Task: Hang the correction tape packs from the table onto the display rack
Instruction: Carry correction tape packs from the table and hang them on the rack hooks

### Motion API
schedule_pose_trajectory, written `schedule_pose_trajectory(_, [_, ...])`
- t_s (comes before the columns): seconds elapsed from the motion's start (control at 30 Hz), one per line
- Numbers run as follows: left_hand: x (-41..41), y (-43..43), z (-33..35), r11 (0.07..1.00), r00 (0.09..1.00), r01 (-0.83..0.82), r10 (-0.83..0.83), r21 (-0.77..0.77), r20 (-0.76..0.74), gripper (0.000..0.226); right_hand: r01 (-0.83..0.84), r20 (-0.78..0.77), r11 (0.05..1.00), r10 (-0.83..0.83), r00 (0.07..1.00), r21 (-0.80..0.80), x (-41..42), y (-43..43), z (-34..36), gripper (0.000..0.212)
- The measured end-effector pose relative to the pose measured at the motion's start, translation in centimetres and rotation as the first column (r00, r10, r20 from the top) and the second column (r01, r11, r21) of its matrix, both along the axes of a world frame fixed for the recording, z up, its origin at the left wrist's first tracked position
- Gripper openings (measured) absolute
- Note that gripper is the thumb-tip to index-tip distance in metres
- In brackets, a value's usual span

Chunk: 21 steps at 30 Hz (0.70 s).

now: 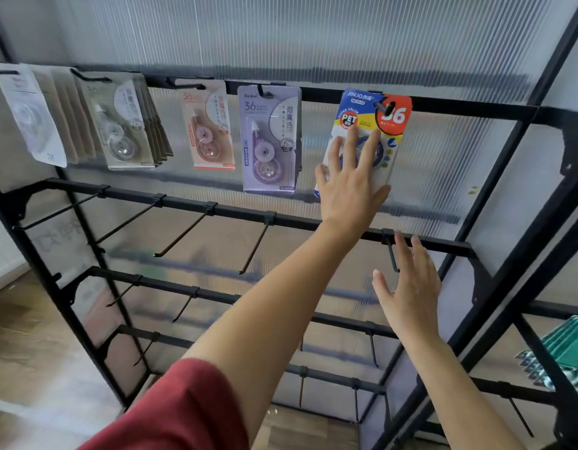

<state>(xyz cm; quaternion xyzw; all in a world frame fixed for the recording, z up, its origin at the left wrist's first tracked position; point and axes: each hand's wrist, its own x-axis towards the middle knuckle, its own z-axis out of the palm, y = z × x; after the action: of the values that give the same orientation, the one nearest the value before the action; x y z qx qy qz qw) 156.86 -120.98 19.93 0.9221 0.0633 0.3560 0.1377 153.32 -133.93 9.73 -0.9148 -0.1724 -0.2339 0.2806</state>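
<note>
A blue, yellow and red correction tape pack [372, 115] hangs on the rightmost hook of the black display rack's top bar [459, 103]. My left hand [349, 180] lies flat on its lower half with straight, spread fingers. My right hand [410, 287] hovers open lower down, in front of the second bar near a short hook, holding nothing. Further left on the top bar hang a purple pack [269, 138], a pink pack [209, 125], a bunch of beige packs [125, 121] and a white pack [31, 115].
Several empty hooks [183, 235] stick out toward me from the lower bars of the rack. A second rack frame stands at the right, with green packaged items [569, 349] behind it. A wooden floor shows at the lower left. The table is out of view.
</note>
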Motion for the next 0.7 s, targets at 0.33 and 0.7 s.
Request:
schedule_pose_trajectory(0.33, [1.1,-0.1,-1.5,0.997,0.992,0.051,-0.056,-0.05,-0.114,0.088,-0.044,-0.004,0.998,0.044,0.999,0.046,0.5,-0.7,0.4,0.067])
schedule_pose_trajectory(0.7, [-8.2,4.5,-9.6,0.99,0.976,-0.002,0.032,0.139,-0.213,0.068,-0.251,-0.044,0.966,0.254,0.966,0.061,-4.3,2.5,-3.3,0.067])
